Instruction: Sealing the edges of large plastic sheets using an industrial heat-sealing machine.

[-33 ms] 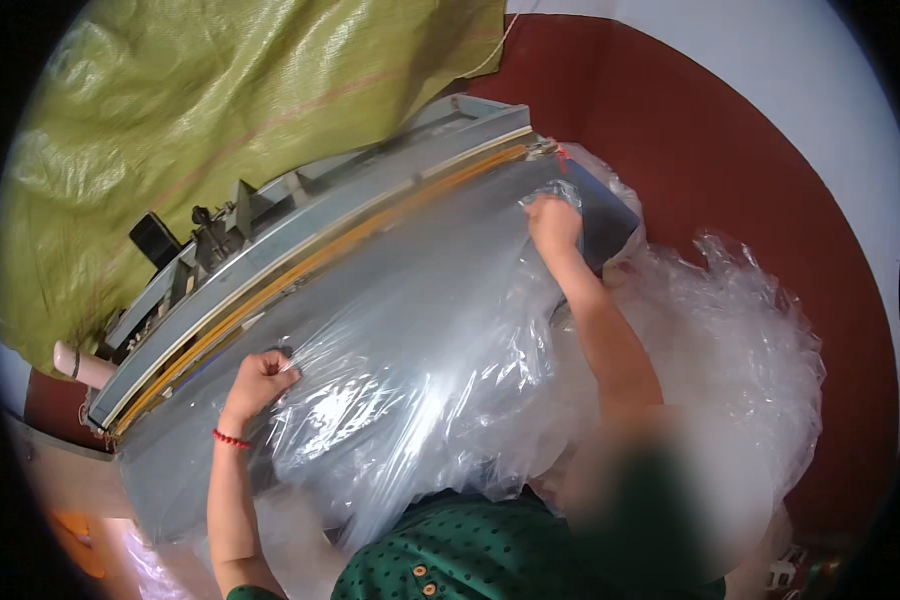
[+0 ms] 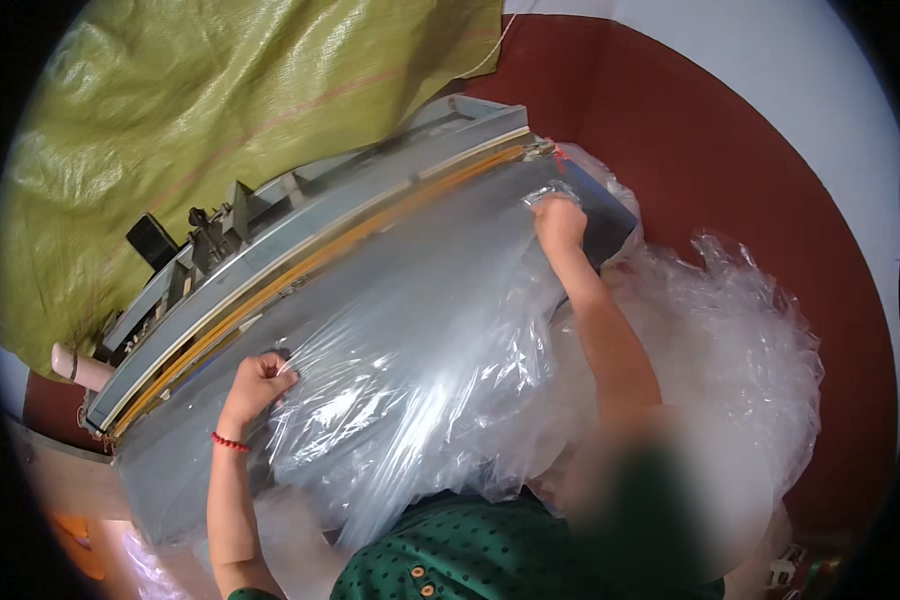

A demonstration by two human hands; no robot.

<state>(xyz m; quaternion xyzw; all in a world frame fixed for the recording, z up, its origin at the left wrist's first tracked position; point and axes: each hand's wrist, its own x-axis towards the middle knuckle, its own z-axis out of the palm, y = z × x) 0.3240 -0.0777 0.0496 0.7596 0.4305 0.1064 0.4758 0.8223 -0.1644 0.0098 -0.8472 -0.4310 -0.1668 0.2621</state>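
A clear plastic sheet is stretched between my two hands, wrinkled and shiny where it hangs toward my body. My left hand, above a red bead bracelet, pinches its left edge. Farther off to the right, my right hand is closed on the sheet's far corner, with a bunched bit of film showing past the fingers. Beneath the film lies a grey tabletop. Along its far side runs a long grey metal machine bar with a yellow-orange strip at its near edge.
A heap of clear plastic lies to the right. Behind the bar hangs a yellow-green woven sheet. A dark phone-like block and a pink cylinder sit at the far left. The wall is dark red below, white above.
My right hand has shifted very slightly right and nearer, still gripping the sheet. The folds in the film have changed a little; my left hand stays almost in place.
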